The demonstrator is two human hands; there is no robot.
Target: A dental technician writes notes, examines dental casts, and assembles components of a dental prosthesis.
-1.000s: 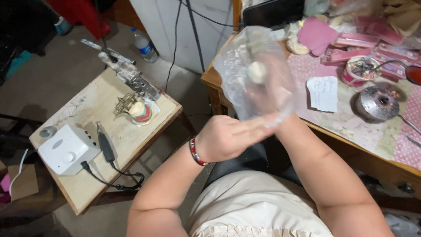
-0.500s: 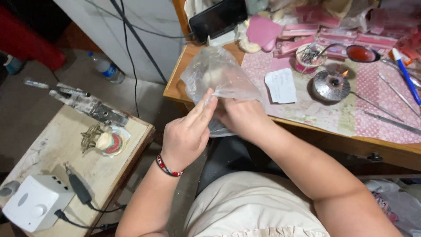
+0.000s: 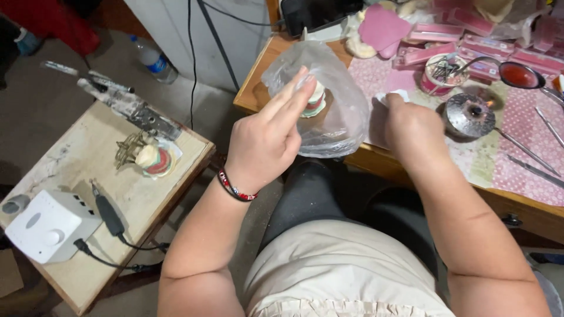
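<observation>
My right hand [image 3: 414, 126] had its back to the camera, so its fingers were hidden; I could not tell whether they gripped the clear plastic bag [image 3: 329, 97] or the white paper [image 3: 392, 95] peeking out above my knuckles. The bag stood at the near edge of the wooden tabletop [image 3: 258, 88], puffed up, and through its cloudy film I could make out a small dental model [image 3: 316, 98], white on a pinkish base, though its detail was blurred. My left hand [image 3: 264, 138] was raised in front of the bag, its fingers [image 3: 288, 97] stretched out straight and together, open and holding nothing, their tips against the bag's film. Behind my right hand sat a round metal burner [image 3: 467, 114] with a small flame, and a pink-banded cup [image 3: 443, 73] held thin metal tools. The pink boxes [image 3: 470, 41] at the back ran out of frame.
</observation>
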